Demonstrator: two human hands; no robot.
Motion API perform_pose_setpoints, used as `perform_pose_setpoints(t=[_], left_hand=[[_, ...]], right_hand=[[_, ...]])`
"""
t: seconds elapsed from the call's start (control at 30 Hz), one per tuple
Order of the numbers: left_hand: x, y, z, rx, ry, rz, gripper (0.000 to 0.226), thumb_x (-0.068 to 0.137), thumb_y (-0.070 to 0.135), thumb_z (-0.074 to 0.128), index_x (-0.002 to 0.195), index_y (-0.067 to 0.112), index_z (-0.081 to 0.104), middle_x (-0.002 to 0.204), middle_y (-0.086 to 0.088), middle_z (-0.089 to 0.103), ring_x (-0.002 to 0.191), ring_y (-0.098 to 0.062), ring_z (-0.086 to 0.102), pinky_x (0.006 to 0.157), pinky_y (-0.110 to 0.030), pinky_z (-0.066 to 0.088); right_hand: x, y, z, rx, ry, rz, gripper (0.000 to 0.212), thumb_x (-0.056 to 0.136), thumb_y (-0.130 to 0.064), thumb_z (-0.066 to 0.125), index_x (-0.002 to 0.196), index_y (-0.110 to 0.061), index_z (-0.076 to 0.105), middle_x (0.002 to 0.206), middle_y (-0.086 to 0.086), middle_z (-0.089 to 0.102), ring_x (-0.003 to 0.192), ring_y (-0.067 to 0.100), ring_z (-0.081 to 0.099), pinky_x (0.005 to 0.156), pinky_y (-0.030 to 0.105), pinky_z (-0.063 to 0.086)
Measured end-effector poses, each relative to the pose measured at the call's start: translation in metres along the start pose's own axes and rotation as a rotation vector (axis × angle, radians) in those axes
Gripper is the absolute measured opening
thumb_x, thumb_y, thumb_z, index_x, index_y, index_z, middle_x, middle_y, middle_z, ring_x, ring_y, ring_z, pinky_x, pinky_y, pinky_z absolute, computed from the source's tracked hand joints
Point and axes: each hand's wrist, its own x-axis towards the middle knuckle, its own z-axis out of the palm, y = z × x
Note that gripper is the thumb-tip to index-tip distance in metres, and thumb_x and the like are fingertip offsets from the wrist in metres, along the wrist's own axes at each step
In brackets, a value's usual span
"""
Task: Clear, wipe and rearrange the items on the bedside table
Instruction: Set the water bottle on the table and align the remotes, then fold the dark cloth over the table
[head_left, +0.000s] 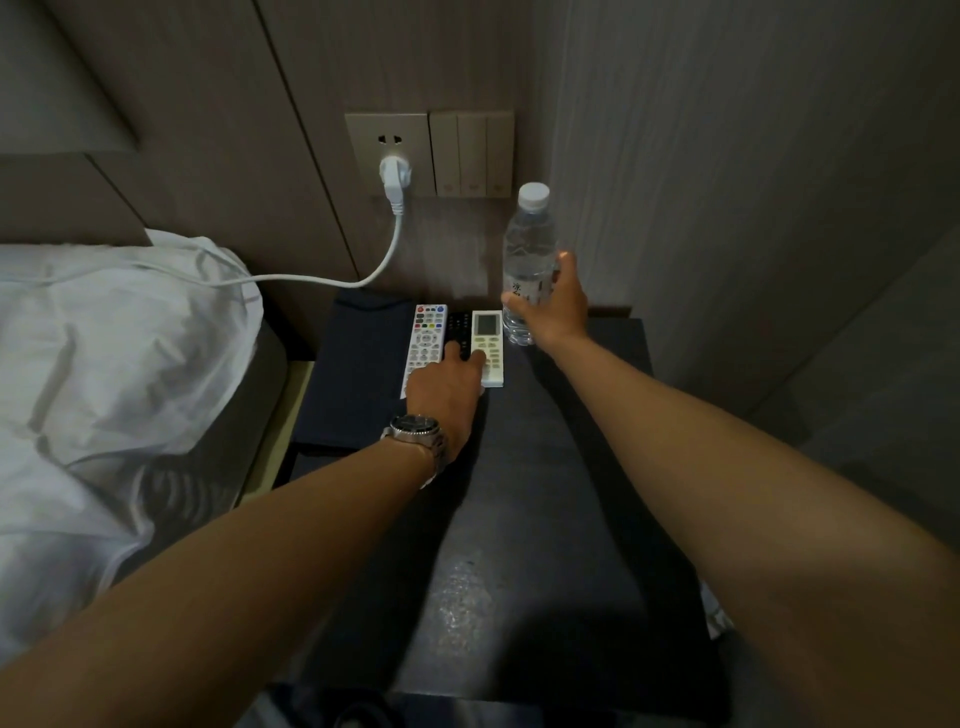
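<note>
A: A dim bedroom corner is showing, with brown panelled walls closing around a dark, flat-topped bedside table (561, 467), and a white rumpled pillow (119, 332) is lying on the bed off to the outside of the left arm.

B: What is the right hand (558, 306) doing?

A: It is reaching to the far end of the table and curling round a clear plastic water bottle with a white screw cap (529, 254). The thumb is lying across the label and the fingers are wrapping behind, so it is gripping the bottle, which is standing upright against the wall.

B: And the left hand (441, 389)?

A: It is wearing a metal wristwatch (415, 434) and lying on three remotes set side by side, just inward of the right hand's grip. Its fingertips are pressing a cream air-conditioner remote with a small grey screen (488, 345) and a slim black remote (460, 327) beside it. The fingers are looking fairly straight, pressing rather than closing round anything.

B: The third one?

A: A white TV remote with coloured buttons (427, 343) is lying just beyond the left hand's thumb side, resting partly on a dark navy folded cloth (353, 374).

B: Anything above the grips?

A: A white plug (395, 176) is sitting in a beige wall socket (384, 150), its white cable (311, 280) trailing toward the pillow, and beige rocker switches (471, 153) are sitting beside it, over the bottle.
</note>
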Motion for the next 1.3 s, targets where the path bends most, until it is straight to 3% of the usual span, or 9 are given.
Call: perform_pose_setpoints(t=[0.3, 0.4, 0.57, 0.67, 0.87, 1.03, 1.13, 1.2, 1.3], left_hand=[[-0.009, -0.011, -0.002, -0.210, 0.072, -0.009, 0.050, 0.095, 0.037, 0.059, 0.138, 0.021, 0.038, 0.125, -0.008, 0.049, 0.097, -0.030, 0.060, 0.071, -0.043, 0.054], [-0.016, -0.015, -0.006, -0.383, 0.092, 0.029, 0.043, 0.095, 0.034, 0.060, 0.131, 0.019, 0.042, 0.123, -0.009, 0.048, 0.098, -0.028, 0.059, 0.079, -0.043, 0.055], [-0.025, -0.011, -0.006, -0.720, 0.057, 0.050, 0.026, 0.097, 0.032, 0.061, 0.111, 0.013, 0.050, 0.109, -0.008, 0.059, 0.095, -0.024, 0.058, 0.081, -0.034, 0.046], [-0.035, -0.001, -0.013, -0.889, 0.004, -0.015, 0.023, 0.100, 0.032, 0.056, 0.098, 0.009, 0.054, 0.089, -0.003, 0.061, 0.083, -0.018, 0.057, 0.074, -0.026, 0.038], [-0.060, 0.019, -0.032, -1.263, -0.147, -0.126, 0.029, 0.103, 0.034, 0.049, 0.100, 0.007, 0.059, 0.093, -0.009, 0.062, 0.087, -0.018, 0.058, 0.080, -0.031, 0.048], [-0.086, 0.019, -0.040, -1.420, -0.235, -0.163, 0.021, 0.095, 0.033, 0.064, 0.101, 0.013, 0.063, 0.106, -0.006, 0.065, 0.102, -0.019, 0.062, 0.092, -0.034, 0.053], [-0.107, 0.018, -0.044, -1.472, -0.306, -0.162, 0.041, 0.082, 0.033, 0.080, 0.111, 0.010, 0.064, 0.111, -0.006, 0.068, 0.106, -0.018, 0.065, 0.094, -0.033, 0.055], [-0.119, 0.019, -0.044, -1.466, -0.362, -0.118, 0.051, 0.076, 0.030, 0.085, 0.114, 0.006, 0.061, 0.109, -0.005, 0.071, 0.103, -0.016, 0.068, 0.089, -0.030, 0.057], [-0.139, 0.021, -0.048, -1.421, -0.389, -0.050, 0.025, 0.086, 0.004, 0.073, 0.104, 0.010, 0.057, 0.099, -0.001, 0.068, 0.097, -0.016, 0.065, 0.075, -0.024, 0.055]], right_hand=[[-0.031, 0.014, -0.021, 0.021, -0.112, 0.076, 0.116, 0.071, -0.033, 0.087, 0.155, -0.029, 0.006, 0.162, 0.003, 0.023, 0.146, 0.023, 0.028, 0.115, 0.042, 0.030], [-0.052, 0.023, -0.027, -0.041, 0.023, 0.110, 0.092, 0.081, -0.039, 0.077, 0.152, -0.030, 0.019, 0.155, 0.005, 0.035, 0.139, 0.023, 0.037, 0.112, 0.045, 0.037], [-0.090, 0.030, -0.035, -0.065, 0.134, 0.218, 0.018, 0.096, -0.024, 0.058, 0.113, -0.016, 0.057, 0.097, 0.006, 0.065, 0.084, 0.016, 0.062, 0.083, 0.041, 0.056], [-0.123, 0.019, -0.042, -0.013, -0.182, 0.285, 0.021, 0.102, -0.026, 0.050, 0.116, -0.014, 0.061, 0.101, 0.008, 0.067, 0.087, 0.015, 0.063, 0.068, 0.024, 0.049], [-0.163, -0.006, -0.058, 0.035, -0.515, 0.325, 0.026, 0.100, -0.038, 0.053, 0.119, -0.023, 0.063, 0.116, 0.000, 0.067, 0.109, 0.016, 0.063, 0.091, 0.032, 0.052], [-0.187, -0.021, -0.084, -0.032, -0.497, 0.307, 0.022, 0.096, -0.029, 0.063, 0.108, -0.013, 0.071, 0.101, 0.008, 0.073, 0.095, 0.020, 0.070, 0.083, 0.031, 0.057], [-0.200, -0.026, -0.098, -0.002, -0.477, 0.321, 0.020, 0.095, -0.029, 0.065, 0.106, -0.015, 0.072, 0.098, 0.007, 0.074, 0.092, 0.020, 0.071, 0.076, 0.030, 0.058], [-0.209, -0.028, -0.105, 0.048, -0.458, 0.362, 0.023, 0.096, -0.032, 0.063, 0.108, -0.015, 0.072, 0.094, 0.005, 0.074, 0.086, 0.017, 0.070, 0.068, 0.028, 0.056], [-0.219, -0.035, -0.114, 0.086, -0.409, 0.423, 0.028, 0.096, -0.036, 0.062, 0.115, -0.017, 0.070, 0.102, 0.006, 0.073, 0.092, 0.018, 0.069, 0.075, 0.032, 0.056]])
